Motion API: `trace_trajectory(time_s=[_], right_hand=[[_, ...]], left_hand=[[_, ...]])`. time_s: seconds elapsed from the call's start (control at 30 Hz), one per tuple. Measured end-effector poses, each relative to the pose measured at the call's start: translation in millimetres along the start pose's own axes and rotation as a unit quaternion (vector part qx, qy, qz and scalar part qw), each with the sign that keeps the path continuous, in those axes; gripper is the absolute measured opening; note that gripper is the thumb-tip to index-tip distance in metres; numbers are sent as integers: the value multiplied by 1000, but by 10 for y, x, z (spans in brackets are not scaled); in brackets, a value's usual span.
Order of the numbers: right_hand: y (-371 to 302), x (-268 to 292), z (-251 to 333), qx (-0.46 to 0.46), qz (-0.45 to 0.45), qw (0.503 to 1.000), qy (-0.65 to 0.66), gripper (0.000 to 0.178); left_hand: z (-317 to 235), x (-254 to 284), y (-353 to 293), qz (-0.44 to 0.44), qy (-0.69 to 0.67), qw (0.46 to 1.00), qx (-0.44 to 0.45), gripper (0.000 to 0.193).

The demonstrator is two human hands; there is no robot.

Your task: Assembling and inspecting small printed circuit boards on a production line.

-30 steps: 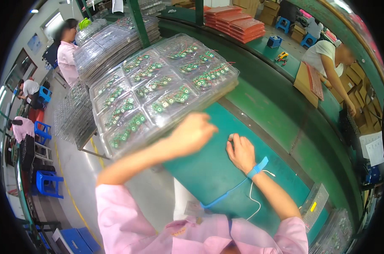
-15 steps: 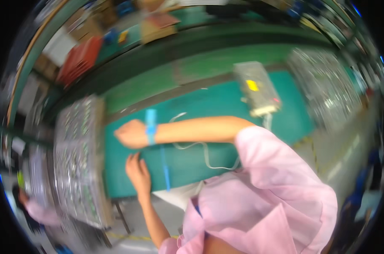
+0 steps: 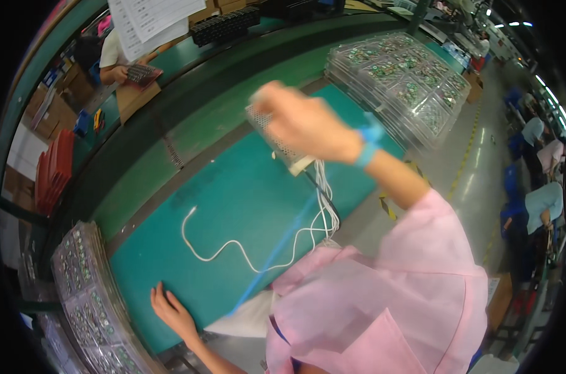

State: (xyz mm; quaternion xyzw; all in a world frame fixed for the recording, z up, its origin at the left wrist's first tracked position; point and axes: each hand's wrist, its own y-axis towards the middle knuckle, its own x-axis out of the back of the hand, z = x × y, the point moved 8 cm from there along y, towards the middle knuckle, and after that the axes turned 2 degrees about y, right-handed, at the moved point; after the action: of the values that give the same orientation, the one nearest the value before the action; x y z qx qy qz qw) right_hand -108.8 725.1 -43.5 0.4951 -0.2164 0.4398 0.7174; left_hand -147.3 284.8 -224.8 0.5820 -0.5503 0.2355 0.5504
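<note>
Right hand (image 3: pixel 305 121) lifting perforated grey metal box (image 3: pixel 277 140), white wires (image 3: pixel 323 206) trailing

Green mat (image 3: pixel 245 206), white cable (image 3: pixel 233 246), blue wristband (image 3: pixel 369 144)

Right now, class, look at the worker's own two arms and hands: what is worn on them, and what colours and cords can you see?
Both hands are bare, with no gloves. The right hand has a light blue wrist strap around the wrist, and a thin blue cord runs across the mat below it. A loose pale pink smock sleeve covers the upper right arm. The left hand shows no strap or ring.
</note>
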Motion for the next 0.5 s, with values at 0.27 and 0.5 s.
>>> trace_trajectory(time_s=[0.27, 0.5], right_hand=[[-1045, 2009, -2869, -343, -114, 908, -210, 40], [-1368, 1790, -3542, -428, -12, 851, -305, 61]], left_hand=[[53, -45, 27, 18, 17, 999, 25, 29], [75, -46, 26, 29, 19, 998, 48, 29]])
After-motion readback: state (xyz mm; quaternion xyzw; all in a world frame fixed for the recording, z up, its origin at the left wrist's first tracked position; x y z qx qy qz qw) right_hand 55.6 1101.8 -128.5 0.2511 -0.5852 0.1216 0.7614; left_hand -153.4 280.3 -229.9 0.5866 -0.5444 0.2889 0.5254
